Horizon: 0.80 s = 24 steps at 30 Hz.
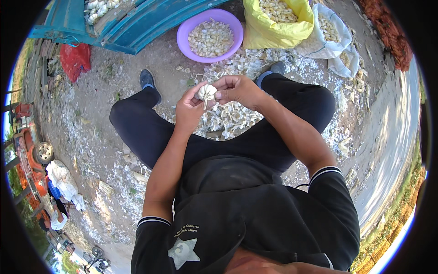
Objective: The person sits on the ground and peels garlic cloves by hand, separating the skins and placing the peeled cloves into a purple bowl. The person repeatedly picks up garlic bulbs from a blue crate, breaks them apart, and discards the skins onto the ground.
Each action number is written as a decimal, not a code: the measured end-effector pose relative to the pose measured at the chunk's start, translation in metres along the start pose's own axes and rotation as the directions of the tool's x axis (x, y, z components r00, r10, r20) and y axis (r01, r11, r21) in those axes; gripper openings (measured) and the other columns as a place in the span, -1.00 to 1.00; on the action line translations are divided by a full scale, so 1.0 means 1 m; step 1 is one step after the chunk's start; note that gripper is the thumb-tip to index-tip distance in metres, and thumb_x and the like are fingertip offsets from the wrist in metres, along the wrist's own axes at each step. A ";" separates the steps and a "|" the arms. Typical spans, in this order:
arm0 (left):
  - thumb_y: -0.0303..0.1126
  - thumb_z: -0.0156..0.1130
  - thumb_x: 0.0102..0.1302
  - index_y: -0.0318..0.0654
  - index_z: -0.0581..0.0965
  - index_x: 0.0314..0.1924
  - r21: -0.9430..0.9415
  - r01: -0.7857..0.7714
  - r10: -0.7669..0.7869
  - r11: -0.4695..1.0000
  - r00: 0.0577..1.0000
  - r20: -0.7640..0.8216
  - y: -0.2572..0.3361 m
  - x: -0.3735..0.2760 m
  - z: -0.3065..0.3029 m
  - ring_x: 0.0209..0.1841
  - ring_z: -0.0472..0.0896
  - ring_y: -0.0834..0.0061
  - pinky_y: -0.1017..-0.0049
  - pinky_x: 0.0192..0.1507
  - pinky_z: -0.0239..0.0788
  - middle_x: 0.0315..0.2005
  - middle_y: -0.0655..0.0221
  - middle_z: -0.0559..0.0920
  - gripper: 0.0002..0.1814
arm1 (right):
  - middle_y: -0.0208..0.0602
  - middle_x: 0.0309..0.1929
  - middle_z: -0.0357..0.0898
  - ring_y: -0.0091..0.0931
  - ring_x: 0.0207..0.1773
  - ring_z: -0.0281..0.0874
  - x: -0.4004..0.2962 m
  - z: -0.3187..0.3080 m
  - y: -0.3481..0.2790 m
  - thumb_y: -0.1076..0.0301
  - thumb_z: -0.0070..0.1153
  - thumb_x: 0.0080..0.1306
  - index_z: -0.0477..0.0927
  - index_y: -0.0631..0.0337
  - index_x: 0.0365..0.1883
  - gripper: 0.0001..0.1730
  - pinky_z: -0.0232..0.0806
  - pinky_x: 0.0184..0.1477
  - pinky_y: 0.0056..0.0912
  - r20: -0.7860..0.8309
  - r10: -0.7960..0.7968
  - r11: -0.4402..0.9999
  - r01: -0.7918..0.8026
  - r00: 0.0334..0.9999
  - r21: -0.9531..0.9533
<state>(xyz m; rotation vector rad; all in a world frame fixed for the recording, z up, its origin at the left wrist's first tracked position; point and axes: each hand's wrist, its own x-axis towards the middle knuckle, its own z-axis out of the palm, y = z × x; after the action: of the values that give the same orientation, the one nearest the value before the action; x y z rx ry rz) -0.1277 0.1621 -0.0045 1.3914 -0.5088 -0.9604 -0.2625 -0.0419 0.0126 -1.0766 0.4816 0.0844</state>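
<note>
A whole white garlic bulb (pixel 207 92), its dry stem pointing toward my body, is held up between my knees. My left hand (pixel 190 106) grips it from the left, with the thumb near the stem. On the other side my right hand (pixel 237 90) pinches the bulb's right edge between thumb and fingers. Below the hands lies a heap of papery garlic skins (pixel 229 118) on the ground. Beyond my feet stands a purple plastic basin (pixel 183 36) with loose garlic cloves (pixel 210 38) in it.
A yellow sack (pixel 260 37) and a white woven sack (pixel 316 46) hold cloves at the far right. Garlic bulbs (pixel 97 10) lie on a blue metal cart (pixel 130 29). A red bag (pixel 75 61) sits below it. Another person (pixel 57 219) and an orange vehicle (pixel 30 154) are at left.
</note>
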 end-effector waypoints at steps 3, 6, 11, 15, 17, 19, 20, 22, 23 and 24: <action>-0.58 0.68 0.43 -0.34 0.60 0.58 -0.084 -0.020 0.020 0.996 1.000 -0.003 0.002 0.004 0.006 0.17 0.81 0.49 0.44 0.22 0.74 0.18 0.31 0.83 -0.25 | -0.18 0.12 0.89 -0.49 0.03 0.88 -0.002 -0.003 0.001 0.48 0.47 0.59 0.76 0.38 0.36 -0.58 0.75 0.14 -0.36 -0.038 0.007 0.998 -0.005 0.999 0.068; -0.60 0.68 0.41 -0.37 0.61 0.57 -0.086 0.020 -0.024 0.996 0.999 -0.039 0.000 0.007 0.004 0.21 0.80 0.49 0.45 0.22 0.74 0.23 0.31 0.78 -0.25 | -0.24 0.09 0.88 -0.53 0.01 0.85 0.001 0.004 0.002 0.49 0.47 0.54 0.78 0.34 0.29 -0.62 0.72 0.11 -0.38 -0.058 0.007 0.992 0.000 0.998 0.125; -0.66 0.68 0.36 -0.39 0.62 0.55 0.050 -0.143 0.142 0.989 0.990 0.013 -0.010 0.011 0.004 0.29 0.76 0.46 0.43 0.26 0.76 0.31 0.29 0.66 -0.23 | -0.31 -0.05 0.84 -0.53 -0.12 0.81 0.011 0.003 0.010 0.55 0.43 0.42 0.76 0.28 0.09 -0.72 0.71 0.01 -0.39 -0.117 0.041 0.992 -0.026 0.992 0.120; -0.70 0.64 0.39 -0.37 0.63 0.56 0.106 -0.090 0.084 0.990 0.995 0.056 -0.010 0.011 0.006 0.33 0.74 0.46 0.42 0.34 0.71 0.38 0.31 0.67 -0.25 | -0.33 -0.13 0.82 -0.51 -0.17 0.83 0.016 -0.004 0.020 0.54 0.43 0.40 0.77 0.26 -0.09 -0.86 0.75 -0.03 -0.38 -0.172 0.062 0.994 -0.046 0.983 0.097; -0.64 0.65 0.42 -0.38 0.59 0.58 0.077 -0.067 0.062 0.995 0.996 0.062 -0.011 0.010 0.011 0.32 0.75 0.47 0.42 0.36 0.68 0.35 0.28 0.70 -0.25 | -0.36 -0.20 0.79 -0.52 -0.21 0.81 0.018 -0.009 0.023 0.53 0.43 0.41 0.76 0.25 -0.18 -0.93 0.75 -0.06 -0.39 -0.217 0.069 0.996 -0.053 0.974 0.078; -0.60 0.65 0.45 -0.38 0.57 0.59 0.049 -0.034 0.032 0.998 0.998 0.048 -0.014 0.009 0.007 0.33 0.75 0.46 0.41 0.38 0.67 0.33 0.27 0.72 -0.25 | -0.34 -0.20 0.83 -0.53 -0.21 0.82 0.022 -0.005 0.018 0.50 0.45 0.42 0.83 0.30 -0.11 -0.89 0.73 -0.11 -0.40 -0.224 0.082 0.996 -0.077 0.971 0.034; -0.54 0.65 0.49 -0.38 0.55 0.60 0.021 -0.022 0.021 1.000 0.999 0.038 -0.015 0.009 0.005 0.29 0.75 0.50 0.44 0.34 0.66 0.27 0.28 0.75 -0.26 | -0.32 -0.18 0.84 -0.53 -0.20 0.83 0.022 -0.006 0.014 0.49 0.46 0.42 0.84 0.32 -0.07 -0.84 0.73 -0.12 -0.40 -0.216 0.080 0.996 -0.085 0.973 -0.013; -0.56 0.66 0.45 -0.33 0.59 0.55 -0.047 -0.010 0.009 0.999 1.000 -0.012 -0.015 0.009 0.005 0.20 0.77 0.54 0.47 0.24 0.70 0.22 0.32 0.76 -0.29 | -0.25 -0.13 0.88 -0.52 -0.18 0.85 0.022 -0.012 0.001 0.46 0.46 0.44 0.85 0.38 0.06 -0.73 0.73 -0.09 -0.41 -0.235 0.046 0.962 -0.106 0.971 -0.250; -0.57 0.66 0.44 -0.31 0.60 0.52 -0.081 -0.004 0.001 0.997 0.999 -0.035 -0.015 0.010 0.006 0.16 0.78 0.55 0.49 0.18 0.72 0.20 0.33 0.76 -0.31 | -0.20 -0.10 0.90 -0.51 -0.16 0.87 0.024 -0.020 -0.008 0.45 0.46 0.45 0.84 0.42 0.13 -0.67 0.73 -0.05 -0.41 -0.254 0.006 0.894 -0.119 0.967 -0.432; -0.56 0.67 0.43 -0.29 0.59 0.51 -0.088 -0.004 -0.001 0.996 0.999 -0.052 -0.016 0.012 0.008 0.13 0.78 0.59 0.53 0.15 0.69 0.12 0.35 0.80 -0.31 | -0.18 -0.02 0.89 -0.48 -0.06 0.88 0.026 -0.026 -0.010 0.47 0.45 0.54 0.76 0.50 0.29 -0.58 0.72 0.09 -0.40 -0.285 -0.034 0.973 -0.034 0.958 -0.228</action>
<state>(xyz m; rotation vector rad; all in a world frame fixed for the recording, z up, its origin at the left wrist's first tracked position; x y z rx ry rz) -0.1314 0.1497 -0.0212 1.3334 -0.4237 -0.9317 -0.2448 -0.0732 0.0000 -1.3264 0.7475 -0.0178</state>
